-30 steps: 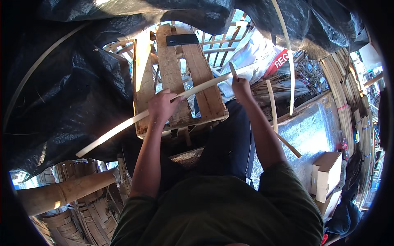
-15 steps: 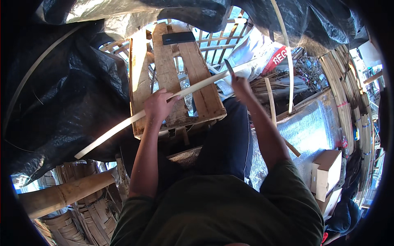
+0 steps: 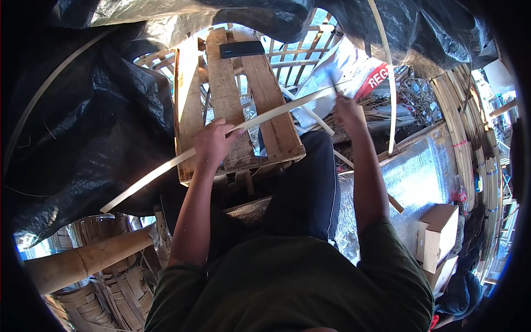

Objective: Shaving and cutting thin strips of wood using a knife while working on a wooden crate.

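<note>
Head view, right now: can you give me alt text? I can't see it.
The left hand grips a long pale strip slanting over a slatted wooden crate, while the right hand holds a blurred knife-like tool near the strip's upper-right end. A dark phone-like device lies on the crate; black plastic sheeting hangs to the left.

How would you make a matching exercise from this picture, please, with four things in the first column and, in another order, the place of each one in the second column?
Things:
1. long pale strip
2. dark, flat, phone-like object
3. thick bamboo pole
4. cardboard box

Places:
A. at the lower left of the picture
B. lying on the wooden slats
C. at the lower right of the picture
D. held in the left hand

Right pairs: 1-D, 2-B, 3-A, 4-C
</note>
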A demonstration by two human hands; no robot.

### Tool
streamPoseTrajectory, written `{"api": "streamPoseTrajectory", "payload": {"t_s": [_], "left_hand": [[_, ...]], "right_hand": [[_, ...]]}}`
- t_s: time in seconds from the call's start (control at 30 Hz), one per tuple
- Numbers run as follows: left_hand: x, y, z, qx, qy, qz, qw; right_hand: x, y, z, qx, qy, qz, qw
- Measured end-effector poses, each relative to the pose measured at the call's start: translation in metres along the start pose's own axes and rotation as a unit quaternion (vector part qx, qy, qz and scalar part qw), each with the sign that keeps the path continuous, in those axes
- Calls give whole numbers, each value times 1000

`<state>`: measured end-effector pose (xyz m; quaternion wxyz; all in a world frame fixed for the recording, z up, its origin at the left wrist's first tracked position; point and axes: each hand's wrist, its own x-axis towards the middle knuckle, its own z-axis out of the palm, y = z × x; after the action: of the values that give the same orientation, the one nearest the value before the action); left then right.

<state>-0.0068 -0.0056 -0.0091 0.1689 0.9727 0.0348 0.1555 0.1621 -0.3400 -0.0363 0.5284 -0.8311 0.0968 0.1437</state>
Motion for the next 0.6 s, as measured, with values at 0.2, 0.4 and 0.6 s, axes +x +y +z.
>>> {"api": "streamPoseTrajectory", "payload": {"t_s": [0.2,0.4,0.6], "left_hand": [[1,1,-2,11,-23,-5,1000],[-1,0,0,2,-17,6,1000],[1,3,-2,5,-29,-11,1000]], "right_hand": [[-22,-14,18,-61,-56,-32,996],[5,9,1,-265,50,-107,957],[-5,5,6,-83,143,-159,973]]}}
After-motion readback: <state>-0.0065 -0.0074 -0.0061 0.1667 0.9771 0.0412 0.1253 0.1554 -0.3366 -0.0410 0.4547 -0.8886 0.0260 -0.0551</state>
